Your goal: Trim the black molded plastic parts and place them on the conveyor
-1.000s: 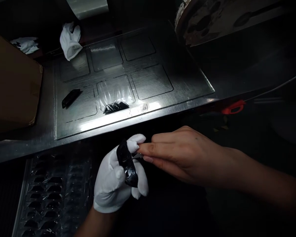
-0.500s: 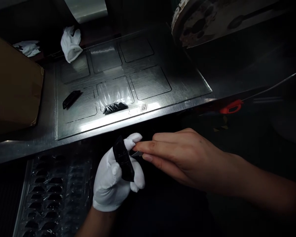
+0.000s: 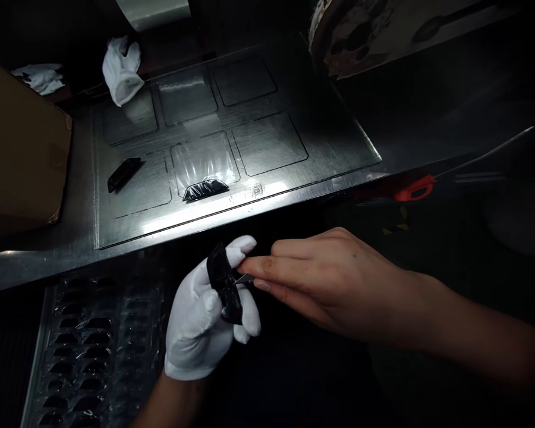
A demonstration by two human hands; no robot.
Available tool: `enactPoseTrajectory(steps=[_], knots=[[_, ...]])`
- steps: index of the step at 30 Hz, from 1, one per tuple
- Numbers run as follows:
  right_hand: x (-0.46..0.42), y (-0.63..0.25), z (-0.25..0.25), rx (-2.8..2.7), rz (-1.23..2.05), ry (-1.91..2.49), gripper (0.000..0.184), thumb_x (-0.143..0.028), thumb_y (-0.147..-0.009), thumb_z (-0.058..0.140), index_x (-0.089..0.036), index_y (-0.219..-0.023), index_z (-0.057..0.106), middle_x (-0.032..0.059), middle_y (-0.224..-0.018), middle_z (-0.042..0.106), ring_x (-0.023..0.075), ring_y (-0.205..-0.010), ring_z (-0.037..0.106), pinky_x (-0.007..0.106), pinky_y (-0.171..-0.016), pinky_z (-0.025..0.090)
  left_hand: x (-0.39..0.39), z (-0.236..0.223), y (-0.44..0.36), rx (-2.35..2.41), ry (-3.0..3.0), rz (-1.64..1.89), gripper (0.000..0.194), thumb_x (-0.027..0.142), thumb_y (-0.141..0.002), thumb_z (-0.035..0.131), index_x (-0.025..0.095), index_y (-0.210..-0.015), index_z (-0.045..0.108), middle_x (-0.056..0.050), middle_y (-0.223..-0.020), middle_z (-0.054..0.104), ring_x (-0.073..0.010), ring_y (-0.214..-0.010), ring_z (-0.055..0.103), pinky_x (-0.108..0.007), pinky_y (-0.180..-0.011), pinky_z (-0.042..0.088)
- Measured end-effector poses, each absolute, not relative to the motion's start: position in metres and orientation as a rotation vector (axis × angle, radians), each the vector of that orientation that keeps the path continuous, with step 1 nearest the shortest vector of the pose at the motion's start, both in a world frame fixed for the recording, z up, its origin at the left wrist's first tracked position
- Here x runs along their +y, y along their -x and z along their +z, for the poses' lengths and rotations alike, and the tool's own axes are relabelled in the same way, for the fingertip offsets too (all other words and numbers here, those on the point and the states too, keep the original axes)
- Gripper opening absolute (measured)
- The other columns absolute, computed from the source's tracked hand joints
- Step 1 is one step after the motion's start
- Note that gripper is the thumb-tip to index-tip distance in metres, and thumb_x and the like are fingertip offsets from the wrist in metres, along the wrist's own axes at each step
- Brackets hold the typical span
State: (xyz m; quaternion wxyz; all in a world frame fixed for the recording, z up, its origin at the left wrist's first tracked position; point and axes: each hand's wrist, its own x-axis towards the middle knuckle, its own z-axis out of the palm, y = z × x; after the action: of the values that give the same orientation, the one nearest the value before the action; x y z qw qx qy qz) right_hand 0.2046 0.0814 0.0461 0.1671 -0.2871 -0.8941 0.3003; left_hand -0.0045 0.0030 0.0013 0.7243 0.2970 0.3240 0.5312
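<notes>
A plastic tray [image 3: 36, 351] keeps black pieces [image 3: 98, 337] in rows, presumably for separation. Right of it, the gloved left hand [image 3: 198, 333] pinches a black plastic part [image 3: 217, 267], tilted, seemingly to give access to the pointed metal tool [image 3: 245, 278], too dim to identify, gripped between the bare right hand's [image 3: 330, 279] thumb and fingers.

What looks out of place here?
A loose white glove lies at the far-left corner of the plate, odd because the right hand is bare while the left hand is gloved. I see no spill.
</notes>
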Motion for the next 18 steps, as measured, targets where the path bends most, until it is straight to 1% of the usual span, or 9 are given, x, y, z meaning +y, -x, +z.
enactPoseTrajectory(steps=[4, 6, 8, 10, 12, 15, 17, 18], knots=[[0.079, -0.207, 0.046, -2.545, 1.025, 0.719, 0.028, -0.030, -0.107, 0.054, -0.026, -0.130, 0.070, -0.0013, -0.099, 0.075, 0.0093, -0.075, 0.066, 0.022, -0.061, 0.045, 0.004, 0.004, 0.004, 0.732, -0.571, 1.174, 0.041, 0.045, -0.098, 0.065, 0.028, -0.135, 0.069, -0.011, -0.135, 0.069, -0.0034, -0.052, 0.060, -0.017, -0.046, 0.044], [0.080, -0.209, 0.047, -2.496, 1.130, 0.685, 0.028, -0.029, -0.107, 0.055, -0.024, -0.130, 0.070, 0.0003, -0.105, 0.076, 0.0098, -0.083, 0.069, 0.021, -0.067, 0.049, 0.005, 0.006, 0.005, 0.779, -0.544, 1.182, 0.038, 0.044, -0.097, 0.066, 0.029, -0.132, 0.071, -0.010, -0.123, 0.075, -0.0046, -0.052, 0.059, -0.018, -0.047, 0.044], [0.084, -0.213, 0.050, -2.403, 1.156, 0.705, 0.030, -0.027, -0.107, 0.055, -0.021, -0.132, 0.068, 0.0023, -0.109, 0.075, 0.0111, -0.090, 0.069, 0.022, -0.074, 0.052, 0.005, 0.010, 0.006, 0.822, -0.551, 1.191, 0.038, 0.046, -0.097, 0.066, 0.030, -0.131, 0.072, -0.010, -0.113, 0.077, -0.0050, -0.050, 0.057, -0.018, -0.046, 0.043], [0.091, -0.216, 0.055, -2.326, 1.065, 0.784, 0.033, -0.026, -0.107, 0.055, -0.021, -0.137, 0.066, 0.0047, -0.112, 0.074, 0.0138, -0.096, 0.069, 0.024, -0.081, 0.053, 0.006, 0.013, 0.005, 0.847, -0.591, 1.196, 0.039, 0.047, -0.096, 0.067, 0.029, -0.130, 0.072, -0.010, -0.112, 0.076, -0.0051, -0.049, 0.055, -0.019, -0.046, 0.042], [0.100, -0.218, 0.061, -2.349, 0.898, 0.842, 0.035, -0.025, -0.106, 0.054, -0.022, -0.139, 0.065, 0.0069, -0.113, 0.073, 0.0174, -0.099, 0.068, 0.029, -0.083, 0.053, 0.006, 0.017, 0.004, 0.867, -0.610, 1.192, 0.039, 0.047, -0.094, 0.070, 0.028, -0.127, 0.072, -0.009, -0.112, 0.074, -0.0064, -0.053, 0.058, -0.019, -0.047, 0.045], [0.110, -0.215, 0.071, -2.522, 0.661, 0.809, 0.035, -0.028, -0.106, 0.053, -0.023, -0.138, 0.068, 0.0084, -0.107, 0.073, 0.0215, -0.097, 0.065, 0.034, -0.081, 0.052, 0.005, 0.023, 0.000, 0.870, -0.567, 1.162, 0.037, 0.044, -0.090, 0.076, 0.024, -0.121, 0.072, -0.004, -0.096, 0.068, -0.0094, -0.060, 0.063, -0.018, -0.051, 0.050], [0.112, -0.211, 0.076, -2.618, 0.564, 0.790, 0.034, -0.031, -0.107, 0.052, -0.023, -0.135, 0.070, 0.0081, -0.102, 0.072, 0.0218, -0.093, 0.064, 0.034, -0.077, 0.050, 0.005, 0.026, -0.001, 0.867, -0.536, 1.132, 0.037, 0.043, -0.089, 0.078, 0.023, -0.120, 0.072, -0.001, -0.088, 0.064, -0.0102, -0.063, 0.064, -0.016, -0.052, 0.051], [0.112, -0.208, 0.077, -2.646, 0.534, 0.788, 0.034, -0.032, -0.107, 0.051, -0.024, -0.134, 0.071, 0.0079, -0.100, 0.072, 0.0215, -0.091, 0.063, 0.033, -0.075, 0.049, 0.005, 0.027, -0.001, 0.871, -0.528, 1.122, 0.037, 0.042, -0.088, 0.079, 0.023, -0.119, 0.072, -0.001, -0.088, 0.064, -0.0106, -0.064, 0.065, -0.016, -0.053, 0.052]])
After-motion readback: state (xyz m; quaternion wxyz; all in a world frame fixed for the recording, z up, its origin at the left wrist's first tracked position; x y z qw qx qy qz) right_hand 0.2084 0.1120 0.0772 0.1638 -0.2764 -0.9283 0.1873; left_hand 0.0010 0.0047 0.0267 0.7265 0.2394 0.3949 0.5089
